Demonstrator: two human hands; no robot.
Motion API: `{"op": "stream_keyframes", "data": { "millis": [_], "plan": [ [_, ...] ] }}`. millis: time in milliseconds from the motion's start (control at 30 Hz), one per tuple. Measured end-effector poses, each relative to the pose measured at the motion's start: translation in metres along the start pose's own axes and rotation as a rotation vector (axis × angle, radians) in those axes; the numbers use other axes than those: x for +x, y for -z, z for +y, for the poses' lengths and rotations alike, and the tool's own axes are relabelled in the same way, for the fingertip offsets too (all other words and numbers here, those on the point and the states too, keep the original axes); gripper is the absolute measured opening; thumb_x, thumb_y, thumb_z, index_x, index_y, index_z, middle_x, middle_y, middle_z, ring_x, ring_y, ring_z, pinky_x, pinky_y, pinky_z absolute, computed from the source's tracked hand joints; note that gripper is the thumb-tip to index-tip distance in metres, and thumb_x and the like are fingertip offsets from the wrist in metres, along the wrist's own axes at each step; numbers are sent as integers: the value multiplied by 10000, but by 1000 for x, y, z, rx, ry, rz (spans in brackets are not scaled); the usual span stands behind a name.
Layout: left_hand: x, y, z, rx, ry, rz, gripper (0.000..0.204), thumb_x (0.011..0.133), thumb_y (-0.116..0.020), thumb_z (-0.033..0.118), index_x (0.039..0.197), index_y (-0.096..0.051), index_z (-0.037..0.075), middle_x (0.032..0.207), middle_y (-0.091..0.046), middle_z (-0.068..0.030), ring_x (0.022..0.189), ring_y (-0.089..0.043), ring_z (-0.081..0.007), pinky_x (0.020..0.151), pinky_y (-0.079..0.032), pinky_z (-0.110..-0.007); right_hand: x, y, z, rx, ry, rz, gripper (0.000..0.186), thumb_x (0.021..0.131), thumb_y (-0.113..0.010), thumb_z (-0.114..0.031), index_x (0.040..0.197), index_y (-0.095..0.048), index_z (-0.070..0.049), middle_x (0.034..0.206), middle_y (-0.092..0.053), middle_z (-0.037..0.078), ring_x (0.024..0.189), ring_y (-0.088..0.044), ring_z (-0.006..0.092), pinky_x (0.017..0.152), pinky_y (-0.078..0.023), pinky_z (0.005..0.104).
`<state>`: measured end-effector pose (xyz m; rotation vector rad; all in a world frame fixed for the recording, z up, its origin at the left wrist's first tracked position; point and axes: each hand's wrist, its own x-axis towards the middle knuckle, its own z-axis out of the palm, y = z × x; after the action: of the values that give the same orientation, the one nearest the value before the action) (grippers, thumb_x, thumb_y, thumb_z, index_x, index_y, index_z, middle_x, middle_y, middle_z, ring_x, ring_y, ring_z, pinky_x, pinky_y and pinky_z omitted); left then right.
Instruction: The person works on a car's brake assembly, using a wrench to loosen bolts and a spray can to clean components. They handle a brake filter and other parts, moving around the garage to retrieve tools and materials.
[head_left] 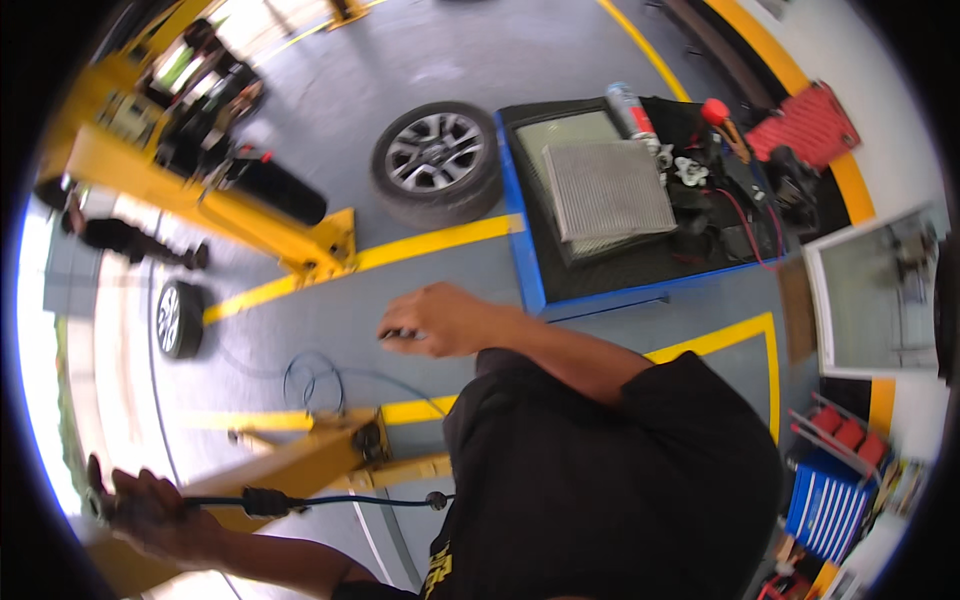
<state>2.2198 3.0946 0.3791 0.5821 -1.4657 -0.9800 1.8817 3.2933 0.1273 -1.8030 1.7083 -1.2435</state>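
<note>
The left hand (150, 515) is at the lower left, its fingers wrapped around a silver metal fitting (100, 502); blur prevents identification of the fitting's exact type. A dark blue hose (365, 499) runs from this hand toward the wearer's black shirt (620, 480), carrying a black connector (265, 502) just beside the wrist. The hose passes in front of a yellow steel beam (320, 445).

The right hand (437, 320) is raised near the middle of the view, clear of the cart. Its fingers are curled, pinching a small dark-and-silver object (403, 334); the object is mostly covered by the hand, so its kind cannot be told.

Beyond the right hand stands a blue cart (525, 265) with a black top. On it, a grey pleated filter (610, 190) lies partly over a paler panel (575, 131). A spray can (628, 108) lies just beside them, near the cart's far edge. An alloy wheel (437, 155) with its tyre lies flat on the grey floor (450, 50), near the cart's left side.

Farther left are a yellow lift post (215, 205), a second wheel (180, 318) standing upright, and another person (125, 237) in dark clothing. A blue tool cabinet (828, 510) is at the lower right.
</note>
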Motion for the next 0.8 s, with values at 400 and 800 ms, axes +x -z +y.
{"op": "stream_keyframes", "data": {
  "millis": [400,800],
  "plan": [
    [101,-239,-491,480,-113,-924,279,1070,-667,195,1250,-670,-18,1064,-705,-177,972,-662,-323,868,-515,-429,60,70,90,-321,-455,334,327,1053,-611,-338,1149,-741,-54,1169,-738,124,1042,-716,361,909,-569,477],
    [-42,-233,-766,637,395,-1363,457,839,-745,35,1283,-779,136,926,-762,-130,839,-746,-266,815,-590,-424,-162,261,127,-767,-1410,1302,260,947,-719,-247,1138,-799,-89,998,-785,183,920,-765,361,831,-583,460]
  ]
}}
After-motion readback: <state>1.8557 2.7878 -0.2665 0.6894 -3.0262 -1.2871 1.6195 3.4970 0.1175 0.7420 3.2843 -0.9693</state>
